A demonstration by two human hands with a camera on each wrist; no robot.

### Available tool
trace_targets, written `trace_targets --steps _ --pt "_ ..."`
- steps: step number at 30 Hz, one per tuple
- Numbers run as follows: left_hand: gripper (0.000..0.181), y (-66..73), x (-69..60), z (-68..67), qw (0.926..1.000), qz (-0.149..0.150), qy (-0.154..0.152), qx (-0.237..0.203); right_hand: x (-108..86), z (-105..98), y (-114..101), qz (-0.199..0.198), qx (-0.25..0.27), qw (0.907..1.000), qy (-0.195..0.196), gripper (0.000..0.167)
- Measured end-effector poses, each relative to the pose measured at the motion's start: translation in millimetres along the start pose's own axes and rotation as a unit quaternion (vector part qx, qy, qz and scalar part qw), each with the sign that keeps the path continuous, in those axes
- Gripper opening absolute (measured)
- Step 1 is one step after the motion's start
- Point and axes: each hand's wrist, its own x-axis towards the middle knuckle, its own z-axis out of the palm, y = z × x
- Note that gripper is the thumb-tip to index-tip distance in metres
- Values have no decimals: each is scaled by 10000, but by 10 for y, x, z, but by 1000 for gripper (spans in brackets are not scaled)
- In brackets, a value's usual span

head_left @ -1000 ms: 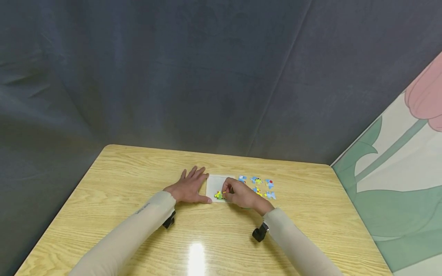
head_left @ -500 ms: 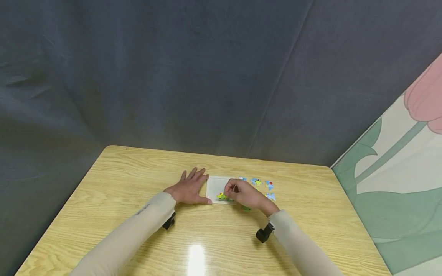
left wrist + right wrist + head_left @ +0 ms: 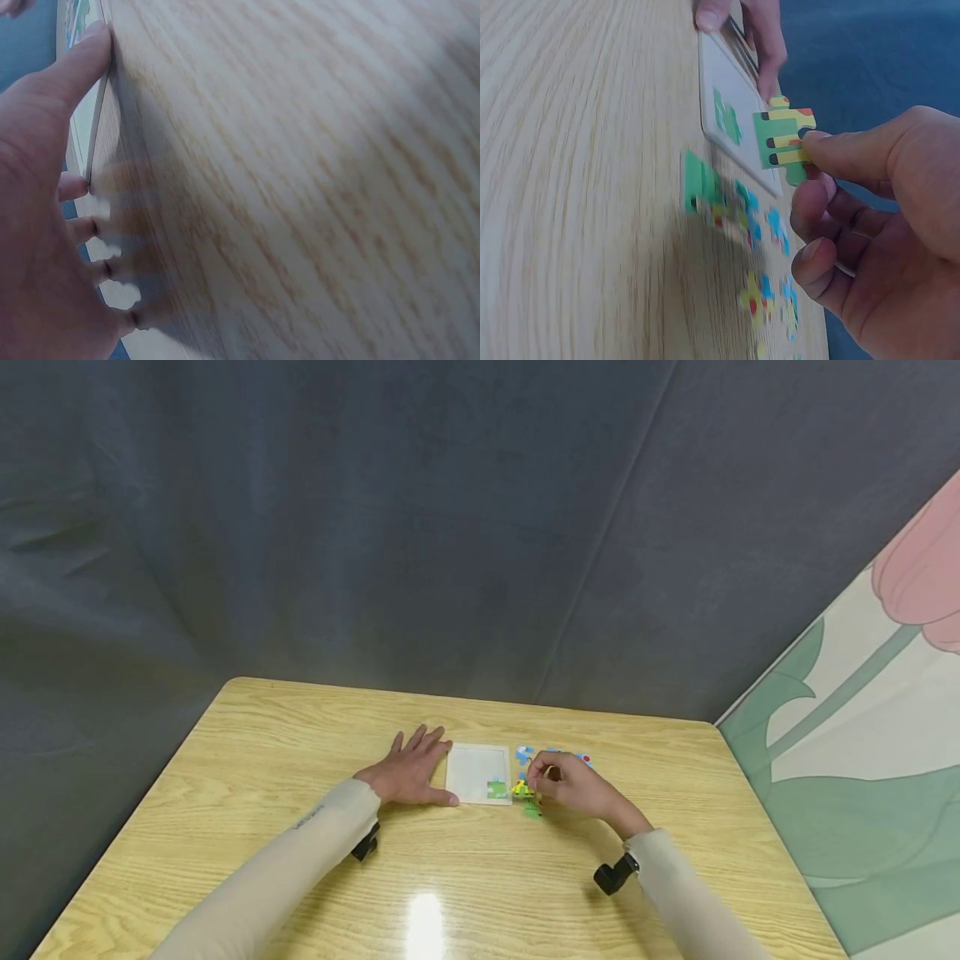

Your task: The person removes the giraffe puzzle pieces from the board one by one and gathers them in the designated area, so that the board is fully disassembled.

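Note:
My left hand [image 3: 408, 775] lies with fingers spread at the left edge of a white puzzle tray [image 3: 471, 770], its thumb resting on the near left corner. Between thumb and fingertips, my right hand [image 3: 576, 787] pinches a green and yellow jigsaw piece [image 3: 780, 136], held up just off the tray's right side. Another jigsaw piece, green [image 3: 497, 789], lies inside the tray's near right corner. In the left wrist view, the left thumb [image 3: 86, 60] touches the tray's rim.
Loose puzzle pieces lie on the table right of the tray, including a blue and white one [image 3: 523, 752] and a green one [image 3: 699, 180]. My right hand hides some from the head camera. A dark curtain [image 3: 420, 543] hangs behind the wooden table [image 3: 315, 877].
My right hand has moved right, from over the tray to beyond its right edge, carrying the jigsaw piece. The green piece in the tray's corner is now uncovered. My left hand stays put.

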Motion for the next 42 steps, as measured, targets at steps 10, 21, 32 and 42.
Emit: trace_targets --steps 10,21,32,42 --pt "104 12 -7 2 10000 -8 34 -66 -245 -227 142 242 75 9996 132 10" --pt "105 -12 9 22 10000 13 36 -21 -472 -281 422 493 33 9988 -50 9" --pt "105 -16 7 12 10000 51 10 -31 -488 -132 438 480 -363 9981 100 6" --pt "105 -14 2 24 10000 29 11 5 -430 -52 382 586 -781 9950 191 8"
